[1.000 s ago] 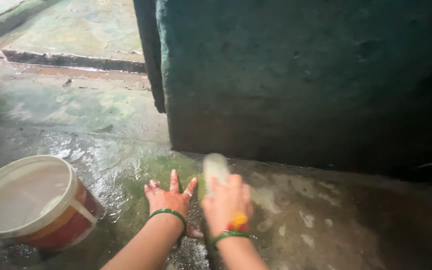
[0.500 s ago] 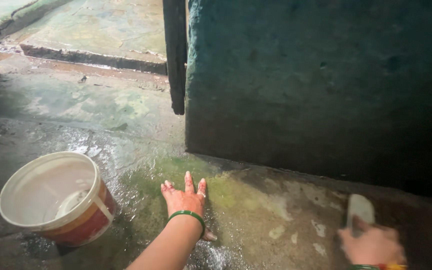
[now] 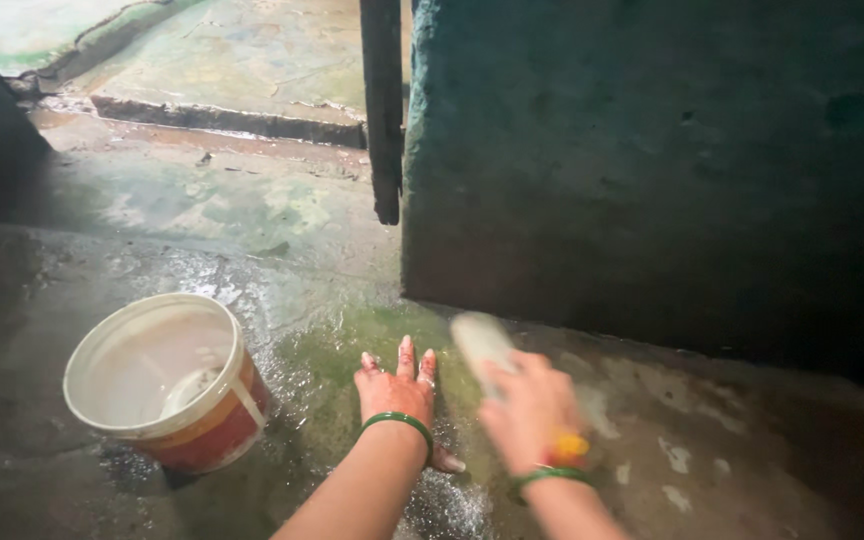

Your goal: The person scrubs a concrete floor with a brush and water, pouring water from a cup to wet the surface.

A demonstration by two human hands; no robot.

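Green algae stains the wet concrete floor [image 3: 652, 440] at the foot of a dark wall [image 3: 652, 170], where a person is mid-scrub. The left hand [image 3: 397, 393] lies flat with fingers spread, bracing on the slick patch; the right hand [image 3: 532, 415], blurred in motion, is clamped around a pale scrubbing brush [image 3: 480, 345] just beside it, bristles down on the floor. A white-and-red bucket [image 3: 167, 385] stands near, to the left. The scrubbing stage appears under way; the next stroke likely calls for firm downward pressure across the green film and steady bracing.
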